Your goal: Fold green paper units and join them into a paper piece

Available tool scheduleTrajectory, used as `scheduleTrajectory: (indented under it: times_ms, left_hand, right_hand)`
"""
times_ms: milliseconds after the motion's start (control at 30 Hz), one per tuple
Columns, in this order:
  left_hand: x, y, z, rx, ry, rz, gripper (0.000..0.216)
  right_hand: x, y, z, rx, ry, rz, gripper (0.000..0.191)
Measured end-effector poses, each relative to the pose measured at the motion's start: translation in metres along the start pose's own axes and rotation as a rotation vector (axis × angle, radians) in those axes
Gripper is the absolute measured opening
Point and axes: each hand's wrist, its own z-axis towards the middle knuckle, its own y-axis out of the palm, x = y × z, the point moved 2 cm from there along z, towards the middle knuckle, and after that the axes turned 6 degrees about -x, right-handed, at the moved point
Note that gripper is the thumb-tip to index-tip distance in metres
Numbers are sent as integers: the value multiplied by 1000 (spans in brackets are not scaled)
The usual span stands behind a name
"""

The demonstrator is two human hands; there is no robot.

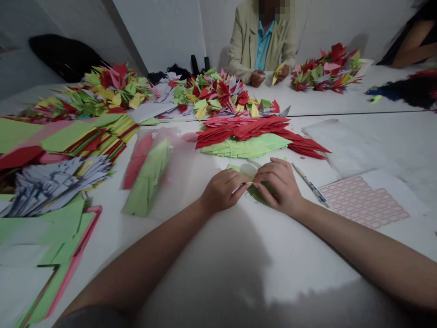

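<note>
My left hand [223, 189] and my right hand [278, 184] meet over a small piece of green folded paper [256, 192] on the white table [239, 255]. Both hands have their fingers curled and pinch the paper between them. Just beyond my hands lie a stack of flat green folded pieces [246, 146] and a row of red folded pieces [256, 130].
A pen [309, 184] and a sheet of pink-outlined stickers [365, 200] lie to the right. Plastic bags of green and red paper [148, 171], stacked sheets [61, 136] and grey folded pieces [51, 182] fill the left. Piles of folded paper [218, 93] and a seated person [262, 43] are opposite.
</note>
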Motion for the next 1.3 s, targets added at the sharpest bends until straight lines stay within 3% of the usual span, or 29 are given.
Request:
scheduleTrajectory:
  times_ms: [767, 867, 1033, 1167, 1300]
  left_hand:
    - [1, -3, 0, 25, -53, -25, 17]
    - [-4, -5, 0, -42, -138, -40, 20]
    - [-14, -1, 1, -263, -310, -62, 68]
    - [-15, 1, -1, -384, -430, -47, 72]
    - [-16, 1, -3, -398, -503, -58, 73]
  right_hand:
    - [6, 2, -3, 7, 62, -54, 21]
    - [11, 0, -3, -5, 92, -78, 15]
    - [15, -5, -1, 12, 67, -52, 16]
    - [9, -8, 0, 41, 2, 6, 18]
    - [6, -10, -1, 82, -9, -9, 15]
